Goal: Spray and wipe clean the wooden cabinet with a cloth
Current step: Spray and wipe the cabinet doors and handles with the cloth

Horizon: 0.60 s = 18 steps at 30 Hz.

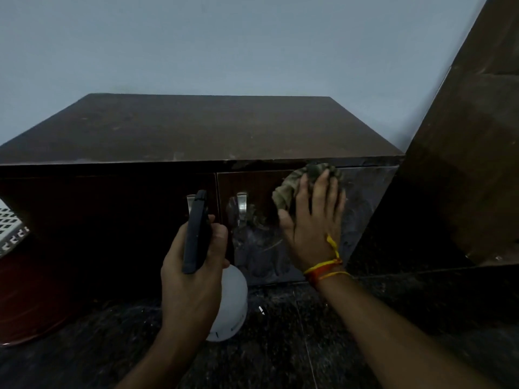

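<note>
A low dark wooden cabinet (196, 127) stands against the pale wall, with two front doors and metal handles (241, 204). My right hand (311, 220) presses a crumpled grey-green cloth (295, 183) flat against the upper part of the right door, whose surface looks wet and streaky. My left hand (193, 265) grips a spray bottle (230, 301) with a white body and a black trigger head, held in front of the seam between the doors. Yellow and red threads circle my right wrist.
A tall dark wooden panel (463, 164) rises at the right, close to the cabinet's corner. A red round object (25, 299) and a white perforated basket (8, 223) sit at the left edge. The floor (280, 346) is dark speckled stone.
</note>
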Tool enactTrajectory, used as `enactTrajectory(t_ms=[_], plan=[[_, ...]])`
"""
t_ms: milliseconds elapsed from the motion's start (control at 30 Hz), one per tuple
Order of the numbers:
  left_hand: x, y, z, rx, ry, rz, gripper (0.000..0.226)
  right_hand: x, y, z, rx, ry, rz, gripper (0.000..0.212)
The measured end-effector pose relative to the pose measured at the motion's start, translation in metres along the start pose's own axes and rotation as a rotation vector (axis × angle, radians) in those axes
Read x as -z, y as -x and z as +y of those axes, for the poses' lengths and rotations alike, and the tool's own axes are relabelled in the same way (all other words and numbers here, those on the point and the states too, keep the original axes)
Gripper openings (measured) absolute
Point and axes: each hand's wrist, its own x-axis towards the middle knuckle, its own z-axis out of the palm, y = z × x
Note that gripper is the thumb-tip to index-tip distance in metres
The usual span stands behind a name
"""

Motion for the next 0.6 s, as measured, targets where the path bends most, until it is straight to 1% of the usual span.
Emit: enactTrajectory(t_ms=[67,100,133,233,300,467,533,600], plan=[[0.0,0.001,-0.001,0.0,-0.013,0.006,0.02,0.003,-0.001,-0.006,-0.051,-0.036,0.004,0.073],[-0.001,0.001,-0.002,0.003,-0.016,0.006,0.02,0.004,-0.002,-0.013,-0.032,-0.046,0.007,0.075],[-0.002,0.001,-0.002,0.007,-0.017,0.005,0.02,0.005,-0.002,-0.022,0.02,-0.05,0.006,0.074],[-0.004,0.003,-0.001,0.006,-0.023,0.006,0.021,0.008,-0.004,-0.045,0.279,-0.057,0.006,0.07],[-0.002,0.003,-0.002,0.001,-0.035,0.018,0.029,0.008,-0.01,-0.045,0.351,-0.057,0.026,0.067],[0.007,0.003,-0.005,0.004,-0.058,0.03,0.043,0.007,-0.009,-0.03,0.198,-0.031,0.061,0.063],[0.009,0.003,-0.007,0.017,-0.058,0.042,0.042,0.007,-0.008,-0.039,0.199,-0.046,0.063,0.066],[0.012,0.002,-0.007,0.023,-0.056,0.049,0.036,0.008,-0.01,-0.052,0.272,-0.061,0.067,0.067]])
